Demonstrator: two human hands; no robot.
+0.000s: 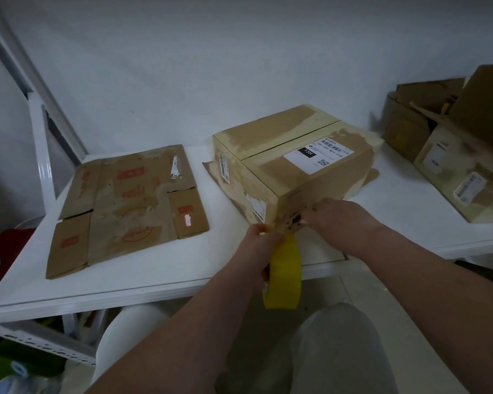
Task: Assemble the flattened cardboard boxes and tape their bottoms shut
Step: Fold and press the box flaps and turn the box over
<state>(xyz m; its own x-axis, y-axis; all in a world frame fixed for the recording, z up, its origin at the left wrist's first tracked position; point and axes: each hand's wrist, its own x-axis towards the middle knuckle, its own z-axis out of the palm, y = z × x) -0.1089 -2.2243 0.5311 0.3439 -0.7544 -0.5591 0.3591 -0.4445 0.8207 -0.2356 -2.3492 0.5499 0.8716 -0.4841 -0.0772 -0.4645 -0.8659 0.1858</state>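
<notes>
We had the assembled box (293,163) standing bottom-up near the front edge of the white table (154,268), its two flaps meeting along a dark seam that ran away from us across the top. Our left hand (264,245) was closed around the yellow tape roll (285,275), which hung just off the table edge below the box's near corner. Our right hand (339,220) lay against the near face of the box, fingers pressed down on what we took to be the free tape end; the tape there was too thin and pale for us to be sure where it stopped.

We judged the step to be anchoring the strip before running it up and over the seam. To do it well we needed the start stuck firmly on the side wall, well below the top edge, then the roll drawn straight along the seam under steady tension so the strip stayed centred and bridged both flaps evenly. The right hand should have followed behind, smoothing the tape flat, since the old torn residue on that cardboard looked a poor surface for adhesion.

A flattened box (125,206) lay to the left, not yet raised, and other boxes (450,155) sat at the far right
</notes>
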